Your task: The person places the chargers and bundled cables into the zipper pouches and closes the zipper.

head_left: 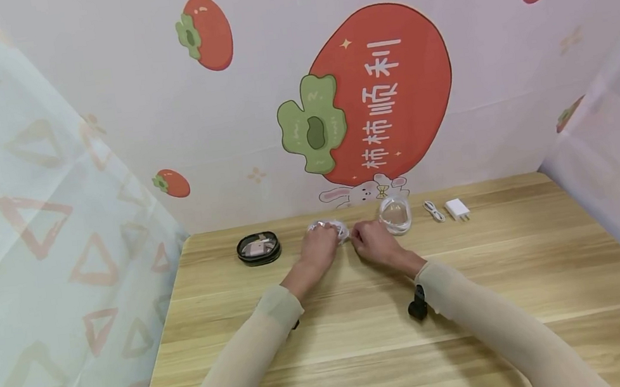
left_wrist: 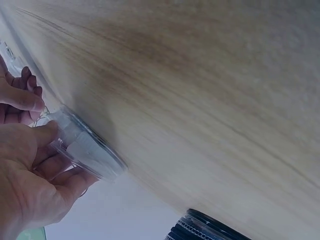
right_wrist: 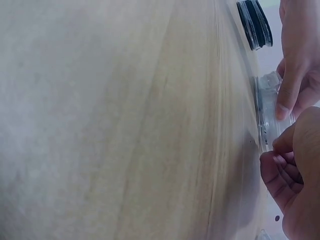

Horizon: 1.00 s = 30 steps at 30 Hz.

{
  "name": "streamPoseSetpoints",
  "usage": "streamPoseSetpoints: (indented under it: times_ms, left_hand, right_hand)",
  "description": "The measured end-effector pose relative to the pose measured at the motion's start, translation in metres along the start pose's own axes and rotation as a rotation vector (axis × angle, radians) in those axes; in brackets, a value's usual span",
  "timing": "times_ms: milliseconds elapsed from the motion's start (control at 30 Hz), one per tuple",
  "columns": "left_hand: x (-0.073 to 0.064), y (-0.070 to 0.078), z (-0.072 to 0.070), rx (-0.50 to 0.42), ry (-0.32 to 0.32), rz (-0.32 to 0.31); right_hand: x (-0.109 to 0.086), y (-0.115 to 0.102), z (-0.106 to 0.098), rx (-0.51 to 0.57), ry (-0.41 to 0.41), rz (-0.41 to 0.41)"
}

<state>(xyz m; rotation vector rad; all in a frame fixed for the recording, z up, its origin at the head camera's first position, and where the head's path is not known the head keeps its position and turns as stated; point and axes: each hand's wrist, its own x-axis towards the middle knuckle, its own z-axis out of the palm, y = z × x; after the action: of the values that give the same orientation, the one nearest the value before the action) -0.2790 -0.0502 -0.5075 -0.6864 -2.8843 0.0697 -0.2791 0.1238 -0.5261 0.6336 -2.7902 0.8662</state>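
Observation:
A small clear pouch (head_left: pixel 341 229) with pale contents stands at the back of the table. My left hand (head_left: pixel 318 248) grips it, thumb on one face and fingers behind, as the left wrist view shows on the pouch (left_wrist: pixel 92 150). My right hand (head_left: pixel 376 243) is at the pouch's right end, thumb and forefinger pinched together. A thin metal loop, perhaps a zipper pull, shows by those fingertips in the left wrist view. The right wrist view has the pouch (right_wrist: pixel 267 112) partly hidden behind both hands.
Left of my hands lies a black-rimmed clear pouch (head_left: pixel 260 256) holding a charger and cable. On the right are a round clear pouch with coiled white cable (head_left: pixel 398 229), a small bundled white cable (head_left: pixel 434 211) and a white charger plug (head_left: pixel 456 208). A printed backdrop (head_left: pixel 255 117) rises behind the table.

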Motion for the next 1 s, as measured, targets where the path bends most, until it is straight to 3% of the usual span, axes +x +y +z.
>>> streamPoseSetpoints:
  times_ms: [267,633,1000]
  left_hand:
    - [0.001,0.000,0.003,0.000,-0.019,-0.015]
    - [0.001,0.001,0.001,-0.065,0.010,-0.037]
    - [0.000,-0.001,0.002,-0.052,0.043,-0.027]
  right_hand:
    - [-0.001,0.000,0.006,-0.006,0.019,-0.009]
    - [0.009,0.004,0.001,-0.071,0.058,0.069]
    - [0.025,0.003,-0.004,-0.097,-0.041,0.105]
